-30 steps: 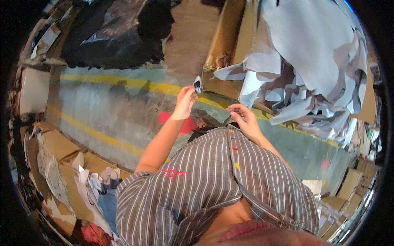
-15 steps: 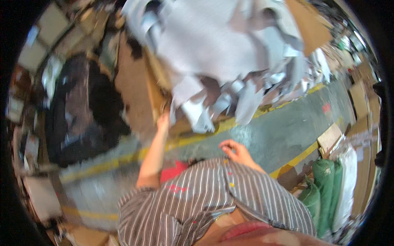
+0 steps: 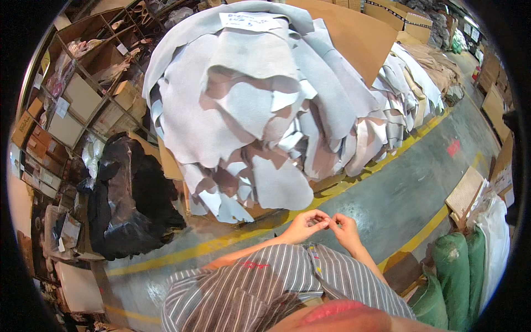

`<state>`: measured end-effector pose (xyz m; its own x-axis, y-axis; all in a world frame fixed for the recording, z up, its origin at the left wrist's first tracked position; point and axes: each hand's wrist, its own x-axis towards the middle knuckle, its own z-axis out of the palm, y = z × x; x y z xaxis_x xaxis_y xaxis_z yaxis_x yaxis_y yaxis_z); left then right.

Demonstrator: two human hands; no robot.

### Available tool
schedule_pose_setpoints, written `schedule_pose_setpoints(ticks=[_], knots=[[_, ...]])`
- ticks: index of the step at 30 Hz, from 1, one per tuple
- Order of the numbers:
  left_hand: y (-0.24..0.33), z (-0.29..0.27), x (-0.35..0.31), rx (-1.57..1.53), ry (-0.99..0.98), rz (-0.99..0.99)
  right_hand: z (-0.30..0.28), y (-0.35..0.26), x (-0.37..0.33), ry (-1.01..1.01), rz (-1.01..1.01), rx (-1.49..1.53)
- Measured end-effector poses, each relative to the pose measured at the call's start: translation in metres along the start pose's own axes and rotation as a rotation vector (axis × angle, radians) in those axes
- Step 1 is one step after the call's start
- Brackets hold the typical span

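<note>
In front of my body, my left hand [image 3: 306, 226] and my right hand [image 3: 344, 230] meet with fingertips close together. The fingers of both are curled in and pinched. Anything between them is too small or hidden to make out. Just beyond stands a big heap of pale grey leather hides [image 3: 188, 122], their ragged edges hanging toward me. A white paper sheet [image 3: 250, 21] with handwriting lies on top of it. The closest hide flap [image 3: 281, 185] droops a little way beyond my left hand, apart from it.
A black hide pile [image 3: 124, 193] stands at the left, before crowded shelves [image 3: 83, 97]. A brown cardboard sheet [image 3: 337, 27] leans behind the grey heap. Yellow lines [image 3: 412, 243] edge the grey floor [image 3: 381, 213]. Green rolled sacks [image 3: 451, 257] stand at the lower right.
My left hand has come back from the heap's lower left edge to meet my right hand. My right hand's fingers have closed. The view has turned, showing more shelving at the left.
</note>
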<state>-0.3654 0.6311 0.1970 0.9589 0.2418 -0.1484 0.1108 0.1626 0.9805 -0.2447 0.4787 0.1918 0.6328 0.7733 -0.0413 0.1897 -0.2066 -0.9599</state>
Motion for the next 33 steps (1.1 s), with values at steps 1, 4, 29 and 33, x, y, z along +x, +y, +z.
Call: schedule_pose_setpoints(ticks=[1,4,29,33], knots=[[0.008,0.016,0.018,-0.001,-0.036,-0.005,-0.022,0.004,0.001,0.048,-0.017,0.003],[0.026,0.053,0.062,0.023,-0.152,0.006,-0.077,0.014,0.001,0.097,-0.019,0.072],[0.167,0.167,0.516,0.005,-0.276,0.354,-0.415,0.096,0.160,0.240,0.069,0.496],[0.245,0.057,0.503,0.593,0.632,0.607,-0.475,0.109,0.218,-0.027,0.120,0.428]])
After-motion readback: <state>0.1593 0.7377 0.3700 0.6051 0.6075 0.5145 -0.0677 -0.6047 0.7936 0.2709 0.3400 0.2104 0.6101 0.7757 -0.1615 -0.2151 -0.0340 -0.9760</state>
